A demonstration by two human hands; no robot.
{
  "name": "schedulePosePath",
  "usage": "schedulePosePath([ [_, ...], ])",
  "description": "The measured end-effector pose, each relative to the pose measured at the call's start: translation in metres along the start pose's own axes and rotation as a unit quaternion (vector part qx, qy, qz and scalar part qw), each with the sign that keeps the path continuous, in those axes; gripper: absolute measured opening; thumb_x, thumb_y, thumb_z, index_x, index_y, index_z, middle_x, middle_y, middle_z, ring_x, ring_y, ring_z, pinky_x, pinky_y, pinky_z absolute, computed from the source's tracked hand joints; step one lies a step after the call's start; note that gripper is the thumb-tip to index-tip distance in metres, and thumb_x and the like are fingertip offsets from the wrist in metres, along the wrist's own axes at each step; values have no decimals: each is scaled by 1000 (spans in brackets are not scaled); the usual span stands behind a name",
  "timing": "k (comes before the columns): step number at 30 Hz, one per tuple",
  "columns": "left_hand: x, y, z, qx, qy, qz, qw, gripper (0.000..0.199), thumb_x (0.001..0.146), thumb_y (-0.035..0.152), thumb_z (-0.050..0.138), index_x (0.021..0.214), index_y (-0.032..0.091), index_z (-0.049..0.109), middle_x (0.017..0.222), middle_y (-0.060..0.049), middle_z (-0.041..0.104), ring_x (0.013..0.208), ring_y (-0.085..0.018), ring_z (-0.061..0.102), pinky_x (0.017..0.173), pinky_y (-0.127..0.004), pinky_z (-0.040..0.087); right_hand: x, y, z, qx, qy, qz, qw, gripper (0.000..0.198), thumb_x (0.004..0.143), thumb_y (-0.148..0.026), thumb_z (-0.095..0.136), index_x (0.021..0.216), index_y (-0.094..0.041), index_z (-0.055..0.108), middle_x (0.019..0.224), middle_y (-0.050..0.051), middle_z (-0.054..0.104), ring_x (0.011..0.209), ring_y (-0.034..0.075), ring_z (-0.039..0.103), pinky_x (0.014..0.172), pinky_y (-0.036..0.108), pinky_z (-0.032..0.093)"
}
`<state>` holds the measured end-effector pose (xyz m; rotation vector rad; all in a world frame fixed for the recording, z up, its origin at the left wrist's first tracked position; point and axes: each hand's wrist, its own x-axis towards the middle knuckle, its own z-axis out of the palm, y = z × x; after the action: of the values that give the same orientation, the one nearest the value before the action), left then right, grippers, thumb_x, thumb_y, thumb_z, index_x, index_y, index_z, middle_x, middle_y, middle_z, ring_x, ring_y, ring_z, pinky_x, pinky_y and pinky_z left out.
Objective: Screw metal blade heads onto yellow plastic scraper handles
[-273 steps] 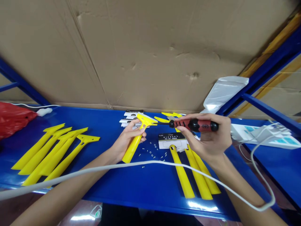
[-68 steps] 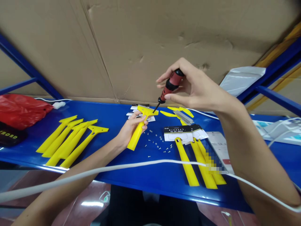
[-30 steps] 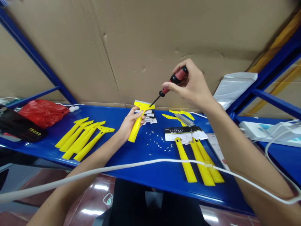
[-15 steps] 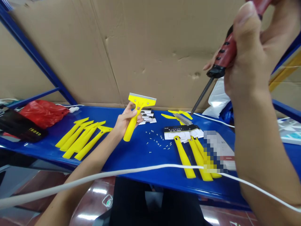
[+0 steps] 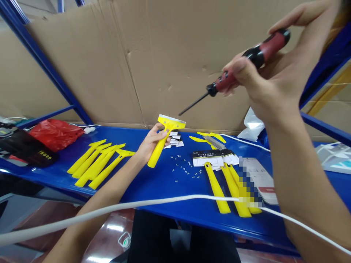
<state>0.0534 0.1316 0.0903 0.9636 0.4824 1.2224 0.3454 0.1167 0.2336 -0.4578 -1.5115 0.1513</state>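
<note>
Between the thumb and fingers of my left hand (image 5: 153, 140) is a yellow scraper (image 5: 160, 148), tilted, its metal-edged head up and two screws showing in it. My right hand (image 5: 274, 80), raised at the upper right, grips a red and black screwdriver (image 5: 230, 78). Its shaft slants down to the left, and the tip is apart from the scraper head, just above its right end. Small loose screws and nuts (image 5: 185, 170) lie scattered on the blue table (image 5: 153, 188) below. Behind my left hand sits a stack of black-and-white cards (image 5: 175, 140).
Several yellow scrapers (image 5: 98, 166) lie at left, near a red bag (image 5: 56, 135). More yellow handles (image 5: 218, 190) with printed cards lie at right, beside a phone (image 5: 260, 179). A white cable (image 5: 142, 202) crosses in front. Cardboard (image 5: 192, 65) stands behind.
My right hand has brought the screwdriver left and lower, its tip now close to the scraper head. The left hand still holds the scraper; the view has shifted slightly.
</note>
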Motion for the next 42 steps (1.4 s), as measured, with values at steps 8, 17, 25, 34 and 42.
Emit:
schedulePosePath([
  [8, -1, -12, 6, 16, 7, -36, 999, 50, 73, 18, 100, 108, 19, 64, 103, -7, 77, 69, -13, 72, 60, -23, 56, -19, -2, 30, 38, -145, 60, 987, 74, 68, -35, 108, 107, -35, 45, 89, -5, 75, 87, 28, 80, 72, 46, 71],
  [17, 0, -14, 6, 17, 27, -45, 998, 45, 76, 14, 96, 110, 17, 66, 105, -9, 78, 72, -15, 75, 60, -23, 57, -26, 25, 33, 9, -171, 61, 983, 74, 64, -40, 110, 110, -35, 52, 95, -3, 75, 93, 30, 81, 75, 45, 69],
  [25, 1, -17, 4, 24, 40, -44, 998, 48, 76, 15, 97, 110, 18, 64, 104, -9, 80, 75, -17, 77, 62, -24, 56, -28, 25, 37, -16, -183, 28, 983, 75, 63, -39, 110, 108, -34, 50, 92, -3, 72, 86, 29, 81, 70, 45, 69],
  [34, 1, -22, 3, 81, 24, -7, 996, 49, 77, 23, 100, 109, 18, 63, 103, -10, 80, 78, -20, 80, 62, -25, 56, -29, 24, 34, -37, -174, 32, 983, 76, 60, -44, 112, 112, -34, 57, 90, -2, 68, 91, 32, 80, 75, 48, 68],
  [42, -6, -2, 12, 74, -10, 45, 996, 50, 81, 43, 99, 110, 22, 63, 94, -6, 81, 65, -17, 76, 48, -23, 52, -12, 14, -10, -21, 65, 5, 998, 61, 72, -61, 104, 102, -34, 58, 79, -6, 58, 58, 16, 67, 48, 31, 53],
])
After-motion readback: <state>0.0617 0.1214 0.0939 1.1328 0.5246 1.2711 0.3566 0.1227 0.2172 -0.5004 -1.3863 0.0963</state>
